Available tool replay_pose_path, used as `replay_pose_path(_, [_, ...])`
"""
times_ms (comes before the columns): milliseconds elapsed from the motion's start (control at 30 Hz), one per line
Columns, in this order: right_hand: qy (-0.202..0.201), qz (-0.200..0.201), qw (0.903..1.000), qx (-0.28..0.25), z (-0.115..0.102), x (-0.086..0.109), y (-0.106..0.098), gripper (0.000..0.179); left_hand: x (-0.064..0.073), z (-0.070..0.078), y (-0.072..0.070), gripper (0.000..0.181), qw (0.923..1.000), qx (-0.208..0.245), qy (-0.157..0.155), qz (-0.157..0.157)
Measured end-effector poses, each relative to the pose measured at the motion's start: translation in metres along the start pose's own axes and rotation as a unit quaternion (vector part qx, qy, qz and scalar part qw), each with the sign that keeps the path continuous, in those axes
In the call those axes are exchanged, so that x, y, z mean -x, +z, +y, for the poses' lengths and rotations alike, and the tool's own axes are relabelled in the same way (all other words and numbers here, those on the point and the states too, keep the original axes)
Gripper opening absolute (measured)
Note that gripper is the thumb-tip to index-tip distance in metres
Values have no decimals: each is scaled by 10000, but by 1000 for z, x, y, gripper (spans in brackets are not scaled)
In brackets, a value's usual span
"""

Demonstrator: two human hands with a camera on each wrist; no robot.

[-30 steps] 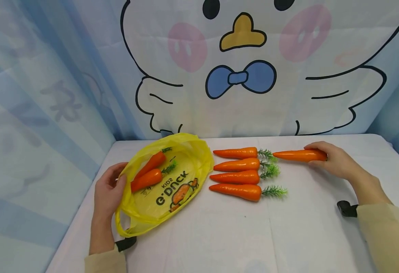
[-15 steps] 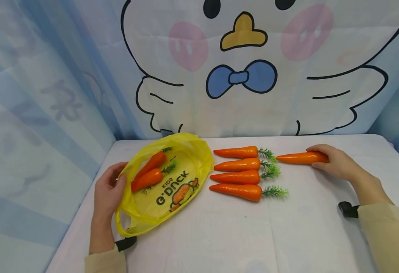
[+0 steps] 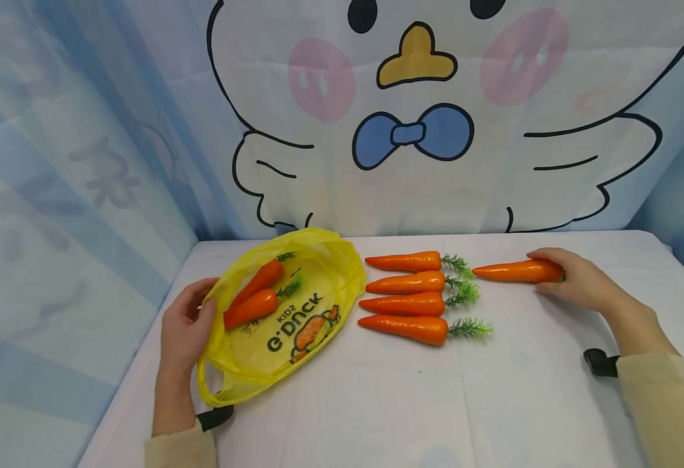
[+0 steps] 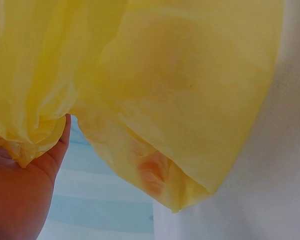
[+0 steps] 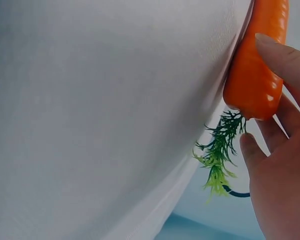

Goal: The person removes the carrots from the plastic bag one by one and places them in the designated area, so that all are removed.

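Observation:
My left hand (image 3: 186, 328) pinches the left rim of a yellow plastic bag (image 3: 225, 380), whose mouth faces up with printed lettering showing inside. Two toy carrots (image 3: 254, 307) lie in the bag, with green tops pointing up and right. At the right, my right hand (image 3: 581, 279) grips the thick end of another toy carrot (image 3: 511, 271), its tip pointing left. In the right wrist view the thumb lies along this carrot (image 5: 255, 75), and its green top (image 5: 220, 150) hangs free below the fingers. Yellow film (image 4: 190, 75) covers much of the left wrist view.
Several toy carrots (image 3: 408, 303) lie stacked in a column right of the bag, tips left and green tops right. A white cloth (image 3: 388, 409) covers the table. Behind it hangs a curtain (image 3: 423, 195) with a cartoon bird; blue curtains (image 3: 55, 260) flank the sides.
My right hand has moved the gripped carrot slightly nearer and to the right, down beside the column's green tops. The left hand and bag have stayed in place.

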State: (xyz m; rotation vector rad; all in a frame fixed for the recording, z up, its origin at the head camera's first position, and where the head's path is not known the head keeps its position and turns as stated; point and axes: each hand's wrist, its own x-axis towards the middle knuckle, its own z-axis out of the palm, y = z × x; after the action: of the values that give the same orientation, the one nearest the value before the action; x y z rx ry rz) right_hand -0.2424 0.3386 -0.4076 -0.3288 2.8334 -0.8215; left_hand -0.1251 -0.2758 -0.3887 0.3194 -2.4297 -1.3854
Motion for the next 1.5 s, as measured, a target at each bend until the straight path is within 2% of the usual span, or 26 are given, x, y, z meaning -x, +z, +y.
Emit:
replay_pose_path(467, [46, 137, 9999, 78, -6, 4, -5, 64, 0, 1, -1, 36, 10000, 7, 73, -7])
replay_pose_path(800, [-384, 555, 9977, 94, -20, 6, -8, 65, 0, 2, -1, 36, 10000, 22, 72, -47])
replay_pose_path(1100, [-910, 967, 9910, -142, -55, 6, -5, 62, 0, 2, -2, 37, 9999, -27, -65, -103])
replay_pose_path(1200, [-1210, 1104, 9861, -295, -68, 4, -3, 64, 1, 2, -2, 37, 9999, -70, -52, -86])
replay_pose_path(1500, [-1760, 1199, 9751, -623, -110, -7, 10, 60, 1, 4, -2, 37, 9999, -68, -47, -70])
